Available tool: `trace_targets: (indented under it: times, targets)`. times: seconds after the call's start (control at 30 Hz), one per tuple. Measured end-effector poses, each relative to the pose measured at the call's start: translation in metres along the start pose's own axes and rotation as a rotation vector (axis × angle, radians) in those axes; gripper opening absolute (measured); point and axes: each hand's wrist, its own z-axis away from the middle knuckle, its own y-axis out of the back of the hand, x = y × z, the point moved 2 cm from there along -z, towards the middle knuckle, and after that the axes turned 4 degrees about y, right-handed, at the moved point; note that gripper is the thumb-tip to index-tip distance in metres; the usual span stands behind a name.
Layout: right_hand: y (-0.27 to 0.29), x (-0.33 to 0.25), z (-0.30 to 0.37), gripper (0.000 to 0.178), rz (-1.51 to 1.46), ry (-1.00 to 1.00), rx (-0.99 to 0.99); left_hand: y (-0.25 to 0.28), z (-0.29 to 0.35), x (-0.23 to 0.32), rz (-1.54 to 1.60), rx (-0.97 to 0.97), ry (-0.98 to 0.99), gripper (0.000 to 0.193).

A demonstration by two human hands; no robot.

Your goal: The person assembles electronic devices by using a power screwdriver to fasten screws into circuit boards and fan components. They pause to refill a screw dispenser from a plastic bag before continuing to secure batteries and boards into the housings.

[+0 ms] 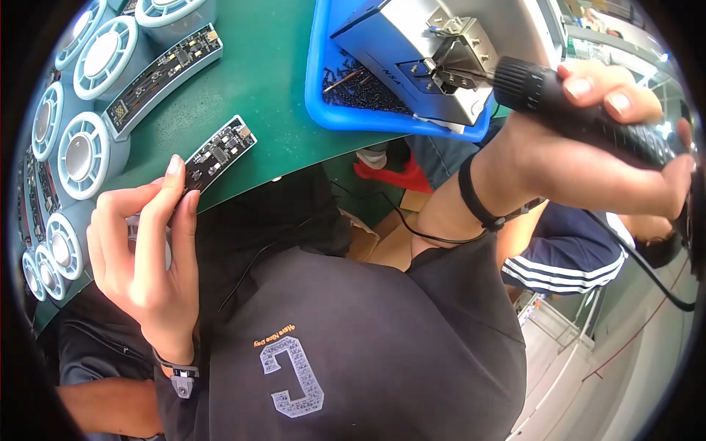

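Note:
My left hand point(143, 242) pinches the near end of a short, slightly curved strip with a black circuit board point(220, 153) on it, just above the green table's edge. My right hand point(559, 158) is wrapped round a black electric screwdriver point(581, 121), held nearly level. The screwdriver's tip end points at the metal front of a box-shaped screw feeder point(412, 66); the exact contact is hard to make out. This feeder sits tilted in a blue plastic bin point(318, 103), where many small dark screws point(371, 95) lie.
Pale blue round housings with ribbed faces point(87, 156) crowd the table's left side. A longer curved strip with a circuit board point(168, 79) leans among them. A person in a striped navy garment point(566, 250) is at the right; another forearm point(110, 406) shows lower left. A black cable point(647, 272) hangs at right.

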Motion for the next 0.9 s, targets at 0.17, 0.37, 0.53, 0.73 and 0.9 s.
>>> trace_targets:
  times: [0.17, 0.37, 0.53, 0.73, 0.9]
  targets:
    - [0.007, 0.009, -0.005, 0.046, -0.001, -0.052, -0.074, 0.001, -0.005, 0.006, 0.102, 0.019, 0.056, 0.030]
    - [0.006, -0.010, 0.000, 0.045, -0.222, -0.070, -0.202, 0.005, -0.011, 0.011, 0.080, 0.012, 0.080, 0.032]
    - [-0.030, -0.051, 0.051, 0.045, -0.407, 0.007, -0.343, 0.004, 0.004, -0.022, 0.127, 0.004, 0.028, 0.037]
    - [-0.068, -0.037, 0.075, 0.047, -0.454, -0.025, -0.378, 0.009, 0.010, -0.030, 0.119, -0.039, 0.088, 0.036]
    - [-0.078, -0.028, 0.086, 0.047, -0.464, -0.065, -0.367, 0.001, 0.014, -0.034, 0.129, 0.016, 0.042, 0.031]
